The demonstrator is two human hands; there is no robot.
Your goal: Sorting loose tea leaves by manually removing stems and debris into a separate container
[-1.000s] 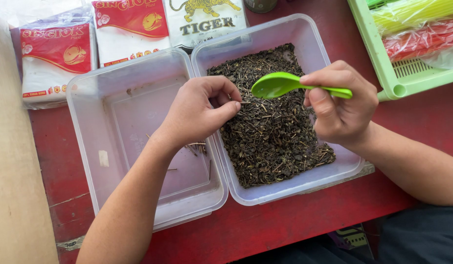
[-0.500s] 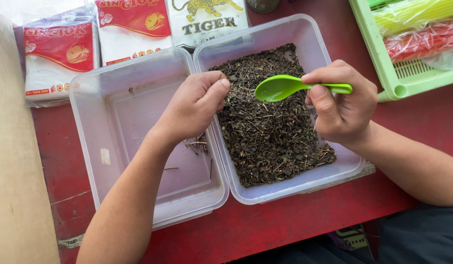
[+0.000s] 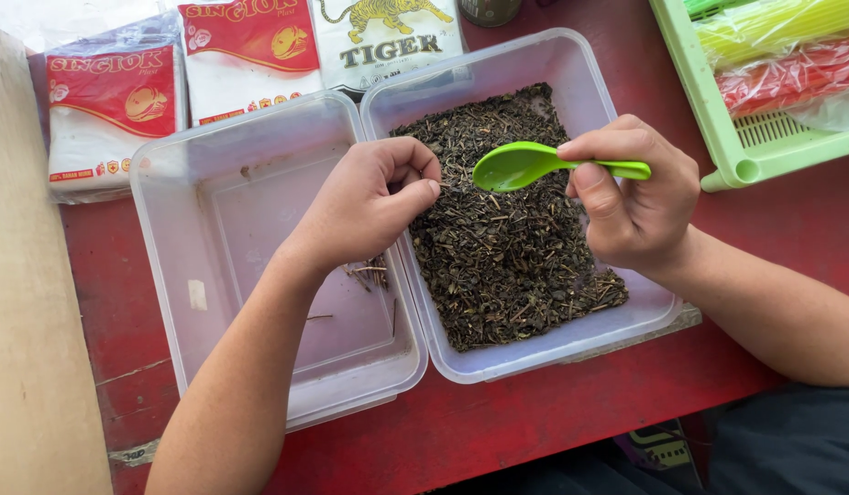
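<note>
A red table (image 3: 810, 229) is seen from above. Two clear plastic tubs are set side by side on it, touching. The left tub (image 3: 181, 275) is nearly bare, with only a few thin stalks (image 3: 369, 272) on its floor near the right wall. The right tub (image 3: 571, 64) is covered by a layer of dark, dry, shredded leaves (image 3: 507, 257) mixed with pale twigs. The left hand (image 3: 374, 202) is held over the shared rims, fingers curled in, thumb and fingertips pinched together; whether anything is held cannot be told. A light green plastic spoon (image 3: 525, 165) is gripped by its handle in the closed right hand (image 3: 635, 197), bowl empty, above the leaves.
</note>
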